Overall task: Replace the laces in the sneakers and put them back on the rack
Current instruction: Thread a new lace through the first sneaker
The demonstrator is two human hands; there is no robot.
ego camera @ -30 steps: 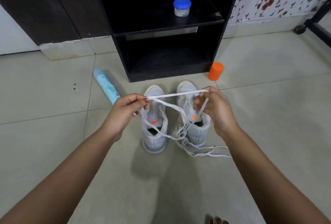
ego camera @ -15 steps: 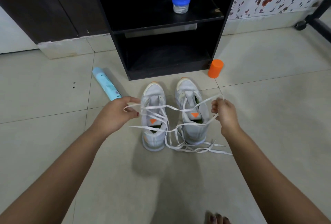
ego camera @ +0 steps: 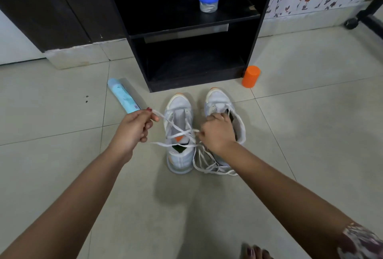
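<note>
Two white sneakers with orange toe tips stand side by side on the floor, toes toward the black rack (ego camera: pixel 192 24) and just in front of its bottom shelf. The left sneaker (ego camera: pixel 179 134) is upright (orange tab on the tongue). The right sneaker (ego camera: pixel 219 101) gapes wide. Flat white laces (ego camera: pixel 211 167) run loose across the left one and tangle by the heels.
</note>
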